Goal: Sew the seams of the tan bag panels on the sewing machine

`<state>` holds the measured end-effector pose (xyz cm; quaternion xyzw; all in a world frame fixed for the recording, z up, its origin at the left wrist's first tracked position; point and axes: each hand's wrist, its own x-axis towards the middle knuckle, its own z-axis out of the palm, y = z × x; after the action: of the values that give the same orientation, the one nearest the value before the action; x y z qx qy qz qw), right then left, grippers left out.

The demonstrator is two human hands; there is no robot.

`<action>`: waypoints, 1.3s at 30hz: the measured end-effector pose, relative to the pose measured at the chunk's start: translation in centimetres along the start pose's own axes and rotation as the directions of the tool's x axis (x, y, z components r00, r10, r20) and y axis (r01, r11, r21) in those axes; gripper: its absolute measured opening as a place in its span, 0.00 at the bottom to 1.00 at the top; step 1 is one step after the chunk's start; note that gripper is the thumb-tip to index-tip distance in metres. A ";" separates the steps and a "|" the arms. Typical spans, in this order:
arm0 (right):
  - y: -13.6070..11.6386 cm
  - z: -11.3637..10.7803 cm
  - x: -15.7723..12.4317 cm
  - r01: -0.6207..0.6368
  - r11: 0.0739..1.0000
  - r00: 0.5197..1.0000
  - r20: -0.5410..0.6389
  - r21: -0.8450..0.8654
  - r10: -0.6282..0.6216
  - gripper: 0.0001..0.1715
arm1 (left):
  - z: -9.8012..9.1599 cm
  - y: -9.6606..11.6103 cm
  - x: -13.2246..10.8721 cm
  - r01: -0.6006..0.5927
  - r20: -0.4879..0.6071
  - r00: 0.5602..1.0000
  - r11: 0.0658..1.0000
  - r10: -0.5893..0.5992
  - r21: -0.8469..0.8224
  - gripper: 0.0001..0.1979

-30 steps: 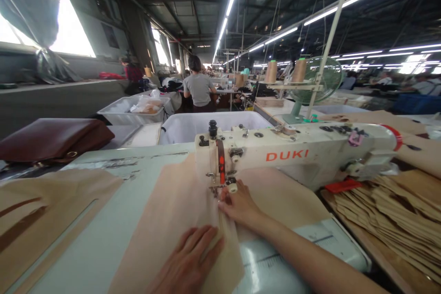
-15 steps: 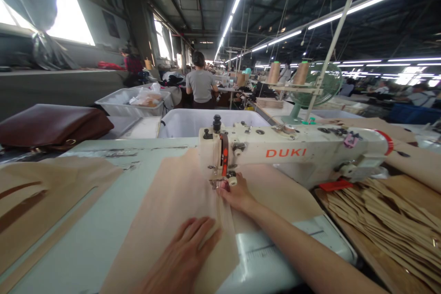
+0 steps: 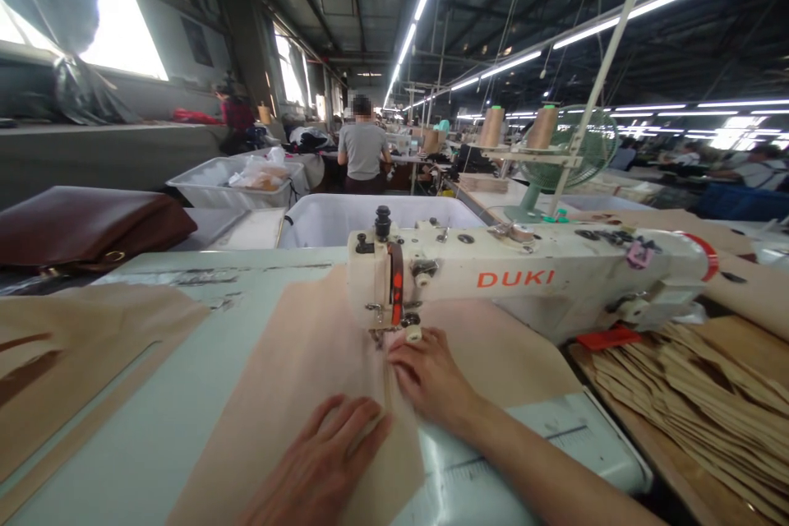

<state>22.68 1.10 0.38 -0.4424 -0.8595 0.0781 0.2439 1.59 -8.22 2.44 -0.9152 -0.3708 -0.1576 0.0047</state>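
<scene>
A large beige fabric panel (image 3: 296,378) lies on the machine bed and runs under the presser foot (image 3: 376,337) of a white sewing machine (image 3: 453,267) marked DUKI. My left hand (image 3: 333,448) rests palm down on the panel in front of the needle, fingers stretched out. Close to the right of the presser foot, my right hand (image 3: 435,378) has its fingers bent and drawn together at the folded strip along the panel's seam. Its fingertips are partly hidden beside the machine head.
Cut beige pieces (image 3: 74,362) lie at the left, below a brown leather bag (image 3: 92,222). A stack of beige strips (image 3: 684,403) sits on a wooden board at the right. Behind the machine stand a white bin (image 3: 376,214), thread cones (image 3: 491,128) and a green fan (image 3: 573,156). A person works farther back.
My right hand has drawn back slightly toward me from beside the needle, its fingers now more bent on the strip. My left hand stays almost in place on the panel.
</scene>
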 end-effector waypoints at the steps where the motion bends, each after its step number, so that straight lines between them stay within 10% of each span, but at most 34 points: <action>1: 0.1 0.2 -0.2 0.034 0.999 0.999 -0.020 0.002 -0.034 0.13 | 0.0 -0.1 0.2 0.003 0.009 1.000 1.000 -0.003 0.000 0.42; 13: 0.5 0.4 -0.1 0.089 0.996 0.992 -0.095 0.024 -0.086 0.20 | 0.9 -3.5 2.5 0.132 0.182 0.978 0.981 -0.105 -0.142 0.46; 29: 0.6 0.5 -0.5 0.135 0.982 0.981 -0.155 0.132 -0.114 0.19 | -0.7 -2.3 3.6 0.282 0.307 0.929 0.933 -0.207 -0.224 0.39; 39: 0.6 0.8 -0.6 0.054 0.997 0.994 -0.099 0.050 -0.049 0.21 | 1.3 -4.9 3.4 0.179 0.202 0.971 0.953 -0.130 -0.246 0.40</action>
<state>22.95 1.07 -0.74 -0.4168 -0.8552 0.0725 0.2993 0.90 -2.16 1.69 -0.8864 -0.4164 -0.1201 -0.1630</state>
